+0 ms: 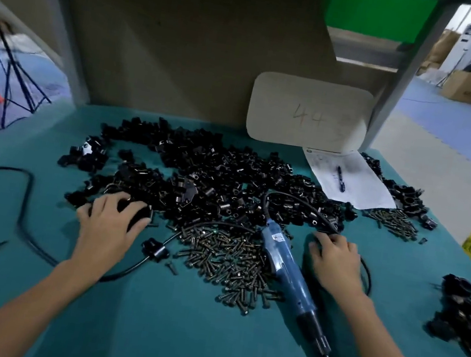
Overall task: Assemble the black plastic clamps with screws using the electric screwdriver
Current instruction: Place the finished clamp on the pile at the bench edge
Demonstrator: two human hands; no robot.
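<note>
Head view: the left hand curls loosely over clamp parts at the near edge of the black pile; whether it grips one is unclear. The right hand lies flat, fingers apart, beside the idle screwdriver. Best to lift a single clamp clear, then a screw.

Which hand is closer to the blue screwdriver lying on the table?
Right. The right hand rests just beside the blue screwdriver, on its right side near the handle. The left hand is farther away, across the pile of screws, on the black clamps.
</note>
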